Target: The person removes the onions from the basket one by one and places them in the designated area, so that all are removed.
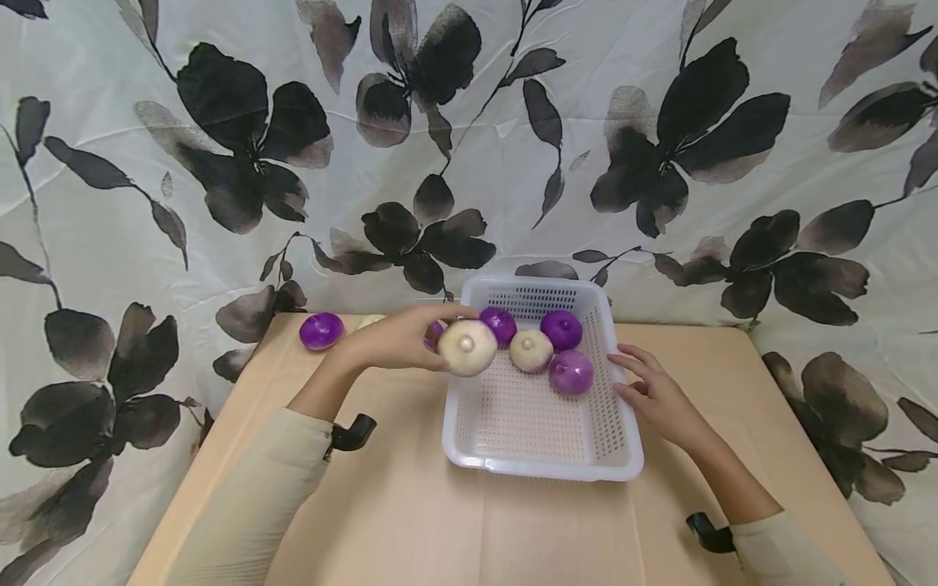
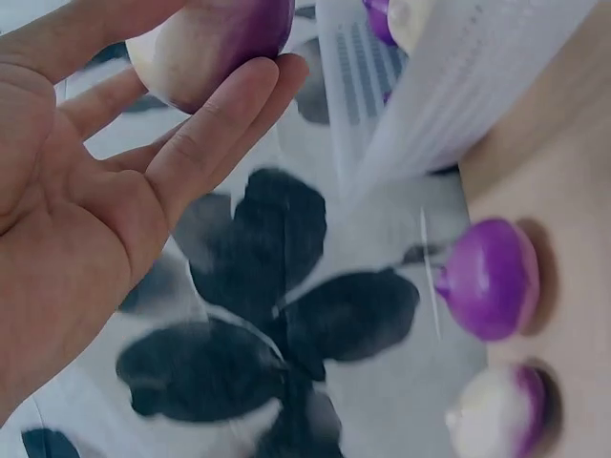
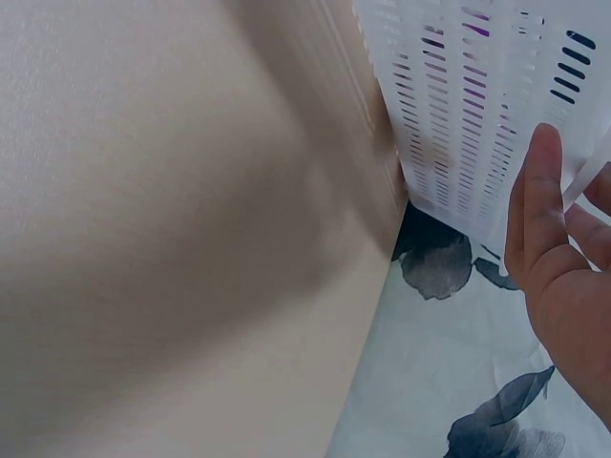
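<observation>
My left hand (image 1: 399, 338) holds a white-and-purple turnip (image 1: 466, 347) between thumb and fingers, over the left rim of a white perforated plastic basket (image 1: 506, 468). In the left wrist view the same turnip (image 2: 215, 48) sits in the fingers at the top. Several turnips lie in the basket's far half, among them a purple one (image 1: 571, 373) and a pale one (image 1: 531, 350). My right hand (image 1: 663, 403) touches the basket's right rim with extended fingers. The right wrist view has one of its digits against the slotted outer wall (image 3: 449, 114).
A purple turnip (image 1: 321, 331) lies at the table's far left edge. Beside it is a pale turnip (image 2: 501, 410), mostly hidden behind my left hand in the head view. A flower-printed cloth (image 1: 542, 187) hangs behind the light wooden table (image 1: 410, 521).
</observation>
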Demonstrator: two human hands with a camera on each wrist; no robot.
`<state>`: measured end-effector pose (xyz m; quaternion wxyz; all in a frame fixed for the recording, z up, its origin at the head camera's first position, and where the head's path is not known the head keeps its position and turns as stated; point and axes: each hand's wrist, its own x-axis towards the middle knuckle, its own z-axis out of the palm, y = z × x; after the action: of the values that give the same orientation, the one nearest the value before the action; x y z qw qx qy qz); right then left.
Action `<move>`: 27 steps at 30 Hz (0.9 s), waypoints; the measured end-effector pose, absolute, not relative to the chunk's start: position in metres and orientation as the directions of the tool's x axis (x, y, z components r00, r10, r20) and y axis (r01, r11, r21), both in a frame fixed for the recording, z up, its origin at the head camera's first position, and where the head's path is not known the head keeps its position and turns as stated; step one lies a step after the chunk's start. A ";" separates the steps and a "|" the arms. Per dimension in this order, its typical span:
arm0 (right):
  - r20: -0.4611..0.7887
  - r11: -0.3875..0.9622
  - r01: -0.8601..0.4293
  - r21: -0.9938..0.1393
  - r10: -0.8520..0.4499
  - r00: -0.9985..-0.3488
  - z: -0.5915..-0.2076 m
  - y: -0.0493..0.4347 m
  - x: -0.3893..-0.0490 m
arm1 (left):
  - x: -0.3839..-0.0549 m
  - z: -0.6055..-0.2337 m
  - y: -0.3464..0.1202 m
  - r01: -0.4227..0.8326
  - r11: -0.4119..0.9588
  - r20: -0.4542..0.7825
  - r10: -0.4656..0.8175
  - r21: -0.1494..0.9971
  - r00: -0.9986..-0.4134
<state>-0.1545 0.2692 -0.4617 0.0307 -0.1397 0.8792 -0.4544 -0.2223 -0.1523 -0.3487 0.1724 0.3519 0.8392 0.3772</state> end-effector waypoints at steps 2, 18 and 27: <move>0.072 0.551 -0.218 -0.805 -0.273 -0.959 -0.461 0.269 -0.156 | -0.223 -0.352 -0.164 0.446 0.466 -0.005 0.696 0.764 -0.718; 0.052 0.544 -0.197 -0.816 -0.270 -0.961 -0.460 0.271 -0.159 | -0.221 -0.407 -0.225 0.262 0.466 -0.013 0.508 0.845 -0.862; 0.047 0.546 -0.195 -0.815 -0.273 -0.961 -0.459 0.271 -0.162 | -0.218 -0.447 -0.228 0.217 0.483 -0.031 0.455 0.848 -0.890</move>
<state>-0.1618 0.2712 -0.4591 0.0426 -0.1332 0.8781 -0.4576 -0.2179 -0.2275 -0.4473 0.1269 0.1972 0.8518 0.4684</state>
